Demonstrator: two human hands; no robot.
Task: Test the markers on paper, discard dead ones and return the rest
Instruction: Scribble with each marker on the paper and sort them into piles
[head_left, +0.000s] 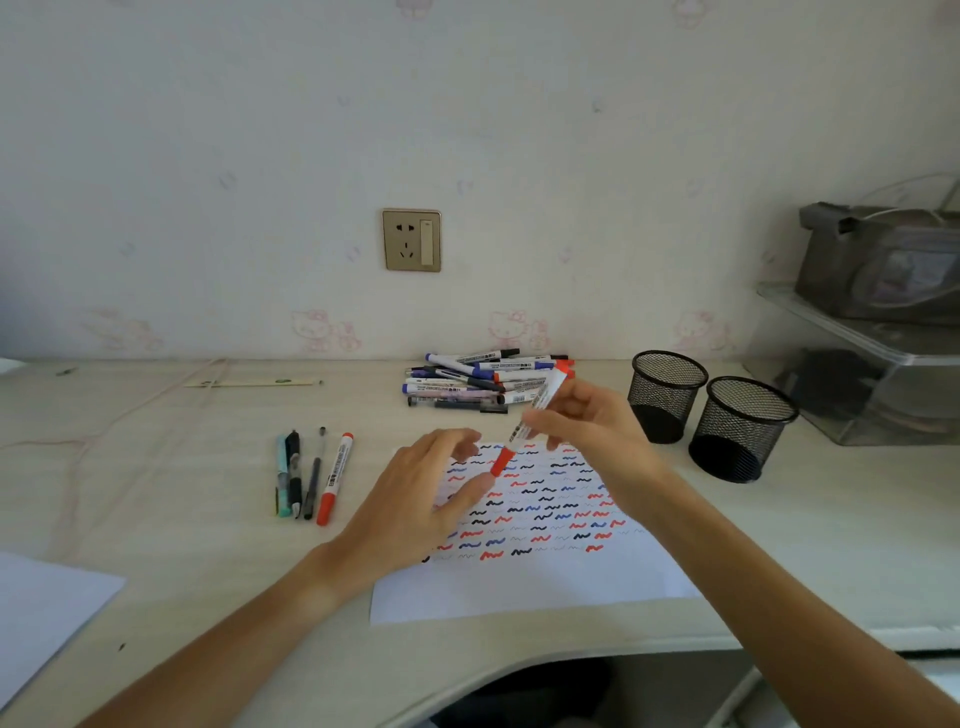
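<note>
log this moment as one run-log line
right hand: holds capped red-and-white marker | left hand: open by red cap | white paper sheet: covered in squiggles | black mesh cups: look empty

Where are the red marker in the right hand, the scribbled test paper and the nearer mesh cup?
red marker (525, 422), head view, barrel.
test paper (519, 587), head view, bare lower part.
nearer mesh cup (737, 441), head view, front wall.

- A pale wall (260, 130) with faint pink cartoon-cat wallpaper fills twelve o'clock.
- A gold socket plate (412, 240) sits on it, centre.
- The light wood-grain counter (156, 467) curves inward at six o'clock.
- Soft, even daylight.
</note>
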